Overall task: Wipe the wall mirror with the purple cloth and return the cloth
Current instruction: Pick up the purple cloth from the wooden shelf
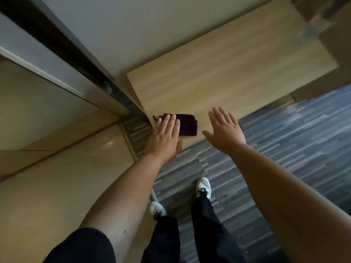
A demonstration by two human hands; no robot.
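Observation:
The purple cloth (187, 124) lies folded on the near left corner of a light wooden table (228, 73). My left hand (165, 135) is stretched flat over the cloth's left part, fingers apart, hiding that side; whether it touches the cloth I cannot tell. My right hand (225, 130) hovers open to the right of the cloth, palm down, holding nothing. The wall mirror (47, 114) fills the left side of the view, with a dark frame strip along its edge.
A white wall (123, 25) rises behind the table. Grey striped carpet (284, 149) covers the floor to the right. My legs in dark trousers and white shoes (204, 186) stand below the table's near edge.

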